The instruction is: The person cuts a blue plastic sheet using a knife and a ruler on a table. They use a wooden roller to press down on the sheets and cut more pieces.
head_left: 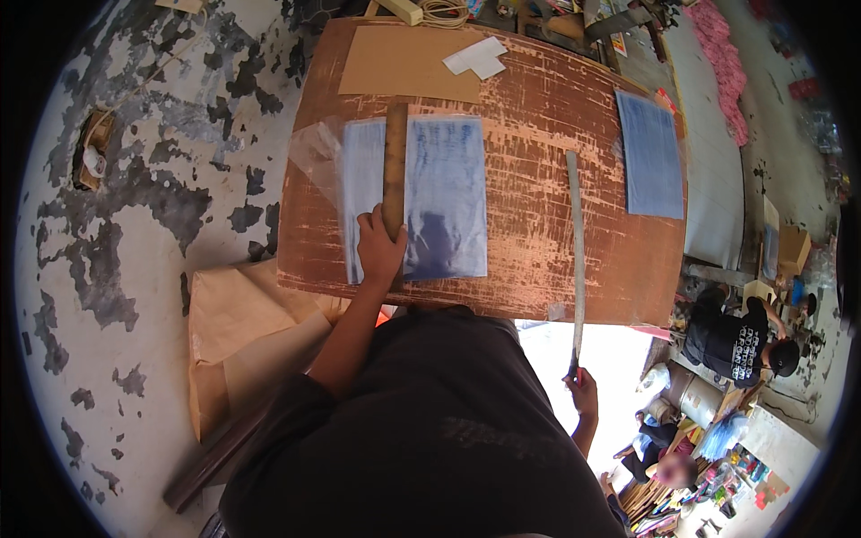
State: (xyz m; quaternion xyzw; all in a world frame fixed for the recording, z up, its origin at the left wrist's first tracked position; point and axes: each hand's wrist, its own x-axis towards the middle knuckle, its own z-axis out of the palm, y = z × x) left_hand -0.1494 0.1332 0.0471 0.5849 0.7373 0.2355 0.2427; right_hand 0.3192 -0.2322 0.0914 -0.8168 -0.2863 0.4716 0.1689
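A: What is the left hand (381, 247) doing?
B: It lies over the near part of a flat brown bar (395, 166), fingers bent and partly closed. I can't tell whether it grips the bar or only presses on it.
A: And the right hand (583, 393)?
B: Closed around the dark lower end of a long, thin grey strip (577, 242), just off the table's near edge. The strip runs up over the table (525, 233); whether it touches the top, I can't tell.
A: What's under the bar?
B: A shiny bluish sheet (453, 197), on the worn, reddish-brown table. The bar crosses it lengthwise, left of its middle. Clear film (316, 157) sticks out at its left.
A: Farther out?
B: Beyond the bar, a tan cardboard piece (386, 67) with white paper (475, 58) at its right end. A 2nd bluish sheet (650, 157) lies near the right edge.
A: Anybody else?
B: 2 people off to the right, 1 in a dark cap (785, 358).
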